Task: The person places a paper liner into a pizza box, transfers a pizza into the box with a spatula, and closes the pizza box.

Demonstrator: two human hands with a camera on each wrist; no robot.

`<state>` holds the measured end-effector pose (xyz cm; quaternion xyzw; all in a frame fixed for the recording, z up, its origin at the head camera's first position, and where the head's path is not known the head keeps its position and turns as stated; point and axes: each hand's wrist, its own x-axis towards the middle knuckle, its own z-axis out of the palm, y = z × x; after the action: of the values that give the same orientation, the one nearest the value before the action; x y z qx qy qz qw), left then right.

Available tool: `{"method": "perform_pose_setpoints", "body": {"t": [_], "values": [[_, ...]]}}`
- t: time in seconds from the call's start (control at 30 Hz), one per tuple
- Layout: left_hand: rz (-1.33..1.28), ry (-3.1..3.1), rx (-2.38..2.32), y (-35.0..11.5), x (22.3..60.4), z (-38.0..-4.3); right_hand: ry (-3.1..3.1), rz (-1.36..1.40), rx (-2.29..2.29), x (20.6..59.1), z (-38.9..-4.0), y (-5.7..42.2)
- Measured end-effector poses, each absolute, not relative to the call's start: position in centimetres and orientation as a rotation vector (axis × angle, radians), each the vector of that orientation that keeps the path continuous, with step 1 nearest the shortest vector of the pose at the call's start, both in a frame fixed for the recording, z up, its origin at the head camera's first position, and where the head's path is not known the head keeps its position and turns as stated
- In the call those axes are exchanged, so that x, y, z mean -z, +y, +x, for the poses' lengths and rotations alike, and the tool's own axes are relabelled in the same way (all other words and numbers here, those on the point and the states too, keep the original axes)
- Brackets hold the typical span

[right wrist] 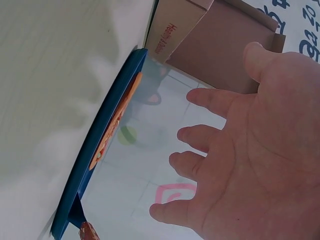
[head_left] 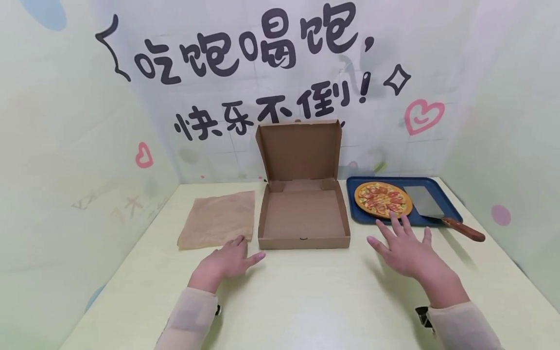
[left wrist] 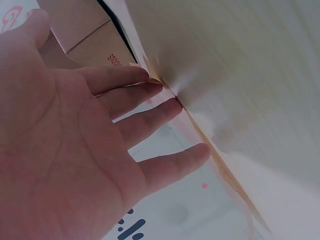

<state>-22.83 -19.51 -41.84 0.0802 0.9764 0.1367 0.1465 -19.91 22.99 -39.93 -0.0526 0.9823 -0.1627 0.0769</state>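
Observation:
My left hand (head_left: 227, 258) reaches over the table with its fingertips at the near right corner of a thin brown paper sheet (head_left: 218, 218). In the left wrist view its fingers (left wrist: 155, 117) are straight, right at the sheet's edge (left wrist: 220, 167). My right hand (head_left: 407, 250) is spread above the table, in front of a blue tray (head_left: 360, 218), holding nothing. On that tray lie a pizza (head_left: 382, 199) and a flat metal pizza server (head_left: 422, 201) whose wooden handle (head_left: 463, 229) sticks out over the near right rim. Between the hands stands a cardboard pizza box (head_left: 304, 214), lid raised.
The pizza box lid (head_left: 302, 150) stands upright near the back wall (head_left: 210, 160), which bears large dark lettering. Side walls (head_left: 65, 194) enclose the pale table (head_left: 297, 301) on the left and right.

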Motion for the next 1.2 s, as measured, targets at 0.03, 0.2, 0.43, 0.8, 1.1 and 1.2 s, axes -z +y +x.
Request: {"method": "perform_pose_setpoints", "body": {"t": [0.03, 0.2, 0.43, 0.8, 1.1, 1.2], "values": [[0.24, 2.814, -0.396, -19.6, 41.9, -22.9, 2.944, -0.153, 0.485, 40.0, -19.9, 23.0], [0.305, 2.909, -0.415, -20.6, 41.9, -23.3, 2.941, -0.15, 0.48, 40.1, -19.9, 23.3], [0.555, 3.262, -0.507, -21.2, 41.5, -23.9, 2.943, -0.142, 0.467, 40.0, -19.8, 23.8], [0.743, 3.733, -0.611, -20.4, 41.1, -24.4, 2.946, -0.125, 0.485, 39.9, -20.3, 24.6], [0.78, 3.778, -0.649, -19.4, 39.7, -24.7, 2.946, -0.122, 0.488, 40.0, -20.4, 24.8], [0.863, 3.802, -0.62, -18.6, 39.3, -24.5, 2.951, -0.122, 0.484, 40.0, -20.5, 24.8]]}}
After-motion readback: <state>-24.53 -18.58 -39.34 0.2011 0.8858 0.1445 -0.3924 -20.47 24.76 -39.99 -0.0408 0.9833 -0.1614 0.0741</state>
